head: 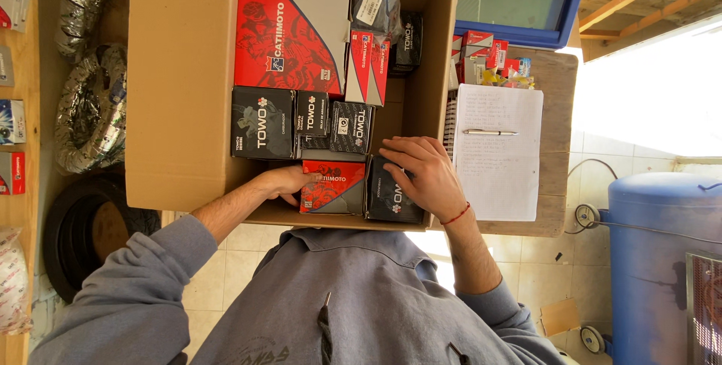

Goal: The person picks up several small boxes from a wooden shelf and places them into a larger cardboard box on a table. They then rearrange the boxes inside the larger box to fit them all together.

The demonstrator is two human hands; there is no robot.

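Left hand (289,182) fingertips partly hidden behind the red-and-grey box (331,187); it grips that box's left edge, near side of the cardboard carton (177,86). Right hand (421,173) lies flat, fingers spread, on the black box (391,201) just right of it, no grasp.

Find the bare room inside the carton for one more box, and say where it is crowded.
Bare floor shows in the carton between the black boxes and its right wall. The near edge is crowded: left hand on the red box, right hand on the neighbouring black box.
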